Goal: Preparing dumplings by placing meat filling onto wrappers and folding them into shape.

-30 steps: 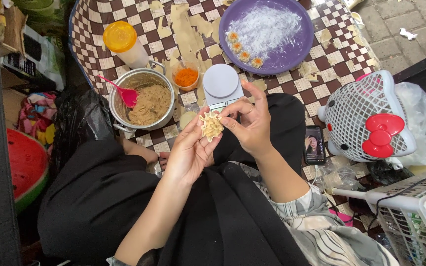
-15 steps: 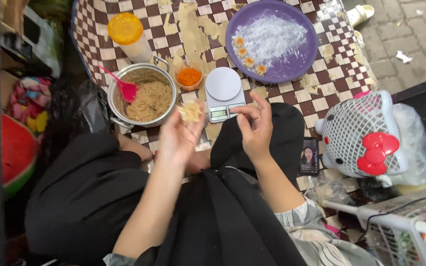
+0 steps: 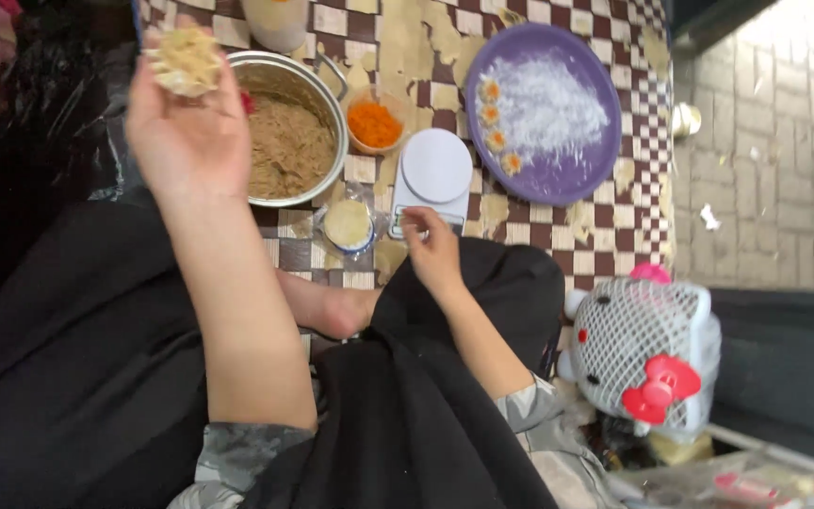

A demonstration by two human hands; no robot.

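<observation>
My left hand is raised over the left rim of a metal pot of brown filling and is shut on a small filled dumpling, held at the fingertips. My right hand rests lower, fingers curled together at the front edge of a white kitchen scale, with nothing visible in it. A stack of round dough wrappers lies just left of that hand. Behind the scale, a purple plate holds white flour and a few finished dumplings. A small bowl of orange shreds sits beside the pot.
Everything stands on a brown-and-white checkered cloth with dough scraps on it. A white mesh cat-shaped fan with a red bow stands at my right side. A pale bottle is at the top edge. Paving stones lie to the right.
My hands have separated. The left hand lifted the dumpling up and left toward the pot, and the right hand let go of it and dropped to the scale's front edge.
</observation>
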